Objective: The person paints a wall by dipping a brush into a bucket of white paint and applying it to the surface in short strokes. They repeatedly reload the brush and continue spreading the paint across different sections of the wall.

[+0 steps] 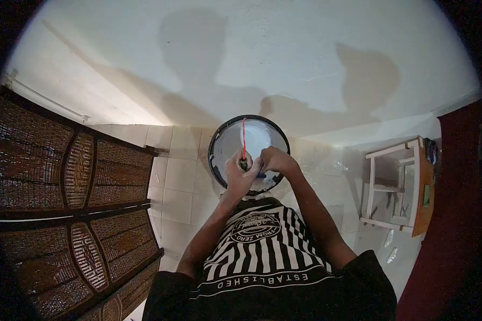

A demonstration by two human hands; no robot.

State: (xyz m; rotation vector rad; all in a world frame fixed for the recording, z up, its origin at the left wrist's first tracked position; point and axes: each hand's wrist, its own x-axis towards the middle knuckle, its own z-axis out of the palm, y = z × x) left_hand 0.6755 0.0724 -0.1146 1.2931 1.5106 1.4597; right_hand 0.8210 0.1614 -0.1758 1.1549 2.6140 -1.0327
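A round black-rimmed bucket (213, 160) stands in front of me, with white material inside and white smears along its inner wall. Over its near half are both my hands, close together. My left hand (238, 172) is closed around the dark handle (244, 163) of a tool with a thin red rod (244, 138), which points away from me across the bucket. My right hand (276, 161) has its fingers curled beside the left thumb. Below those fingers shows a small dark blue piece (261, 174); what the right hand grips is mostly hidden.
Dark woven panels with carved ovals (80, 166) stand at the left. On the right is a white-legged wooden stool (399, 187), tipped over, near a dark red surface (439, 214). Behind the bucket rises a pale wall (284, 48) bearing two people's shadows. Light tiles (178, 182) cover the floor.
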